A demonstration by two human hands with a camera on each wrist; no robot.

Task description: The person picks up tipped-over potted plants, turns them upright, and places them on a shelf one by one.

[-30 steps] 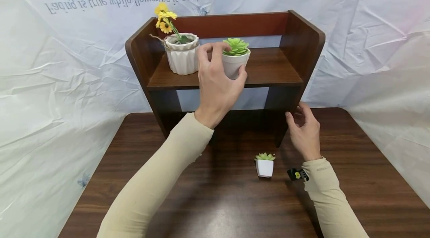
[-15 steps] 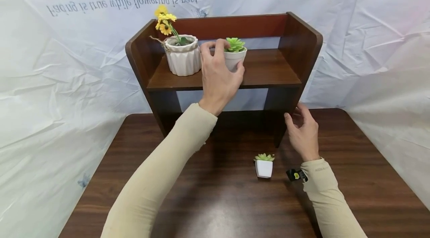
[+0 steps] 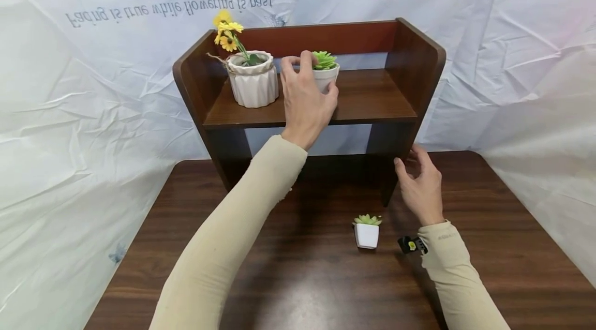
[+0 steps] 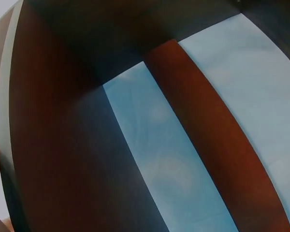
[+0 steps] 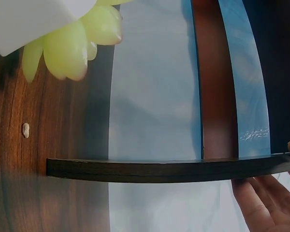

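Note:
On the upper board of the dark brown shelf (image 3: 372,93), my left hand (image 3: 307,102) holds a green succulent in a round white pot (image 3: 327,77). Its thumb is at the pot's front right and its fingers are on the left side, hiding part of the pot. My right hand (image 3: 422,188) grips the shelf's right side panel (image 5: 135,170), thumb on the inner face and fingers on the outer face. In the left wrist view the shelf's inside fills most of the picture, and the held pot does not show.
Left of the held pot stands a ribbed white pot with yellow flowers (image 3: 253,84). A small succulent in a square white pot (image 3: 367,234) is on the wooden table (image 3: 326,283) before the shelf. A pale pebble-like bit (image 5: 25,130) lies on the table.
My left hand has moved the round potted succulent slightly back and left over the upper board. The right hand has stayed on the side panel.

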